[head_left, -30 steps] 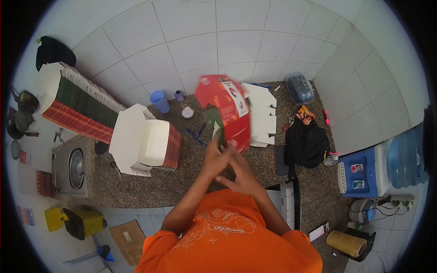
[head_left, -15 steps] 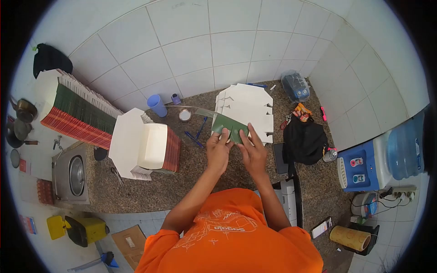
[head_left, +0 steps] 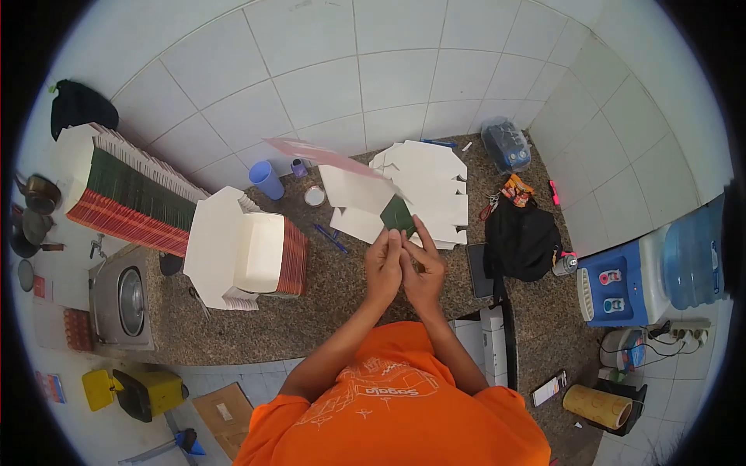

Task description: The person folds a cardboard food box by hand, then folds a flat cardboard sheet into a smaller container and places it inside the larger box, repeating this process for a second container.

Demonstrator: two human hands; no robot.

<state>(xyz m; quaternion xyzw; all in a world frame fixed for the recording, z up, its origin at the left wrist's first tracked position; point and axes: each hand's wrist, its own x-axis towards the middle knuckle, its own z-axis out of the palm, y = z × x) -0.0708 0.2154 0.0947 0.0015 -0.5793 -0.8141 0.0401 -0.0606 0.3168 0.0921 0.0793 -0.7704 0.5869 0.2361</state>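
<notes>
Between both hands is a cardboard blank (head_left: 353,186), with white, pink and green faces, standing tilted up over the counter. My left hand (head_left: 385,268) pinches its near green end. Close beside it on the right, my right hand (head_left: 423,272) has its fingers on the same green part. Behind the blank lies a stack of flat white cardboard pieces (head_left: 435,186). To the left stand nested folded boxes (head_left: 260,252) with red sides, and a long leaning row of more boxes (head_left: 132,202) in red and green.
A blue cup (head_left: 266,180), a small round container (head_left: 314,196) and blue pens (head_left: 332,238) are on the granite counter (head_left: 326,326). At the right are a black bag (head_left: 521,241), a can (head_left: 565,265) and a water dispenser (head_left: 614,283). A sink (head_left: 120,303) is at the left.
The cardboard blank has swung upward and left, showing its pink and white faces. My hands have moved closer together, slightly down and toward each other.
</notes>
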